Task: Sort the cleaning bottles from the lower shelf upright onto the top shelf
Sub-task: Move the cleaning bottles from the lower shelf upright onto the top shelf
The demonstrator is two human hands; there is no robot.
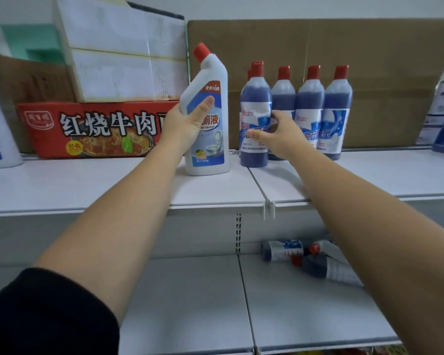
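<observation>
Head view: both bare forearms reach up to the top shelf (87, 183).
Left hand (187, 124): wrapped round the waist of a white bottle (207, 80), thumb across the front label.
White bottle: upright on the top shelf, bent neck and red cap pointing up and left, base near the seam between two shelf panels.
Right hand (280, 135): spread about the nearest blue bottle (255, 96), thumb over the front label and fingers at its right flank; whether it truly clasps or only brushes the bottle I cannot tell.
Blue bottles (309, 103): upright in a close row running right from the right hand, red caps up, a further cap peeping behind the nearest one.
Lower shelf (190, 303): below the right forearm, lying bottles (282, 249) on their sides, partly hidden by that arm.
Left of the left hand: red carton (95, 129) with white boxes (118, 60) stacked on it.
Behind the row: brown cardboard (369, 60).
Left arm: black sleeve (44, 316) at the upper arm.
</observation>
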